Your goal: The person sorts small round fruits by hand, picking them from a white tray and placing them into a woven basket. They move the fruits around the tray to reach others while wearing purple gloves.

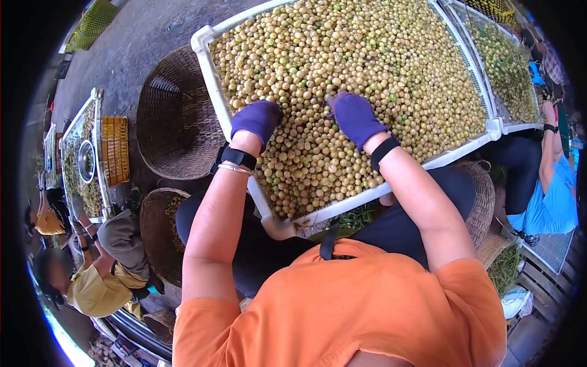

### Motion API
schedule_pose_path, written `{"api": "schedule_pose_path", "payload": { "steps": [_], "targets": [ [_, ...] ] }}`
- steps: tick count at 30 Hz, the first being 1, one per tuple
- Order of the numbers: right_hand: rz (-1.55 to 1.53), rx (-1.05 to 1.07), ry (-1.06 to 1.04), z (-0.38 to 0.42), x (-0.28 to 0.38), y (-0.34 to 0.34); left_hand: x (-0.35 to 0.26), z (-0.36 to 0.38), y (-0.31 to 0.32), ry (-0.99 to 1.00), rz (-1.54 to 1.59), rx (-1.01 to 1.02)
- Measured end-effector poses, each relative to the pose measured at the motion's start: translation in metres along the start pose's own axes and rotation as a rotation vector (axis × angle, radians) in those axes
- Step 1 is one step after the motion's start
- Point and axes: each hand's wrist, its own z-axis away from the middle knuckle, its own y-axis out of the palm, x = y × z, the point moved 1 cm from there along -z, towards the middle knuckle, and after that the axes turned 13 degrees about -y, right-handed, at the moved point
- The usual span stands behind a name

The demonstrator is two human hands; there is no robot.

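A large white-framed tray [211, 76] full of small round yellow-brown fruits [342, 55], some of them greenish, lies in front of me. My left hand [258, 122], in a purple glove, rests on the fruits near the tray's left side. Its fingers curl down among them, and what they hold is hidden. To its right, my right hand [356, 120], gloved the same way, is also among the fruits. Its fingers are bent inward with darkened tips, and I cannot make out what is in them. Both hands are apart from each other.
Woven baskets [153, 116] stand left of the tray, one lower down holding fruits. A second tray [501, 73] with stemmed fruits adjoins on the right, beside a person in blue [547, 202]. At left, a person in yellow [101, 287] sits by another tray and an orange crate [115, 150].
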Motion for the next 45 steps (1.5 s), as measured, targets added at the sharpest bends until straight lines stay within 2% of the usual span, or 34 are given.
{"api": "schedule_pose_path", "payload": {
  "steps": [1,2,3,5,6,7,9,12,15,16,19,20,23,24,28,30,32,34,35,36,37,38,39,42,45],
  "targets": [
    [-0.026,-0.007,-0.006,-0.002,-0.003,-0.001,0.000,-0.001,0.002,-0.014,0.024,-0.002],
    [-0.112,-0.103,-0.045,-0.002,-0.008,0.004,0.001,-0.002,0.004,-0.027,0.048,-0.005],
    [-0.293,-0.145,0.013,-0.001,-0.012,-0.001,0.001,-0.003,0.005,-0.037,0.072,-0.009],
    [-0.651,-0.219,0.130,0.002,-0.018,-0.020,0.005,-0.011,0.016,-0.073,0.208,-0.163],
    [-0.972,-0.272,0.331,0.007,-0.019,-0.029,0.005,-0.012,0.016,-0.094,0.283,-0.238],
    [-1.118,-0.389,0.444,0.008,-0.022,-0.030,0.007,-0.016,0.015,-0.109,0.358,-0.257],
    [-1.119,-0.386,0.434,0.012,-0.031,-0.037,0.010,-0.013,0.010,-0.082,0.519,-0.372],
    [-0.661,-0.141,0.067,0.015,-0.020,-0.053,0.010,-0.008,-0.001,-0.007,0.300,-0.159],
    [-0.138,0.019,-0.064,0.014,-0.005,-0.023,0.012,0.011,-0.014,0.021,0.100,-0.019],
    [-0.095,0.041,-0.005,0.014,-0.003,-0.013,0.016,0.017,-0.017,0.020,0.088,0.004],
    [-0.180,-0.028,-0.006,0.016,-0.010,-0.005,0.029,0.017,-0.010,-0.001,0.010,0.071],
    [-0.261,-0.140,-0.025,0.016,-0.014,-0.005,0.030,0.018,-0.005,0.002,0.011,0.076],
    [-0.843,-0.234,0.298,0.012,-0.018,-0.032,0.025,0.028,-0.001,0.024,-0.024,0.091],
    [-0.925,-0.236,0.357,0.010,-0.022,-0.035,0.023,0.028,0.003,0.030,-0.051,0.098],
    [-0.640,-0.222,0.110,0.013,-0.030,-0.046,0.020,0.025,0.015,-0.028,-0.089,0.038],
    [-0.499,-0.132,0.029,0.013,-0.025,-0.035,0.022,0.022,0.012,-0.092,-0.105,-0.017],
    [-0.336,-0.106,-0.073,0.017,-0.017,-0.023,0.032,0.016,0.012,-0.100,-0.025,-0.148],
    [-0.232,-0.052,-0.071,0.014,-0.012,-0.015,0.039,0.014,0.007,-0.096,0.080,-0.237],
    [-0.180,-0.024,-0.067,0.013,-0.010,-0.011,0.041,0.012,0.007,-0.052,0.078,-0.150],
    [-0.255,-0.018,0.070,0.006,-0.009,-0.005,0.038,0.015,-0.001,-0.007,0.078,-0.062],
    [-0.264,-0.010,0.102,0.006,-0.009,-0.001,0.035,0.017,-0.004,0.039,0.079,0.025],
    [-0.272,-0.002,0.133,0.005,-0.008,0.003,0.030,0.022,0.003,0.099,0.131,-0.003],
    [-0.279,0.007,0.166,0.005,-0.007,0.001,0.020,0.031,-0.002,0.056,0.097,0.111],
    [-0.202,-0.048,-0.006,0.009,-0.006,-0.006,0.018,0.027,0.019,0.034,-0.025,-0.003],
    [-0.329,-0.138,-0.063,0.015,-0.012,-0.016,0.029,0.013,0.021,-0.031,-0.017,-0.050]
  ]
}}
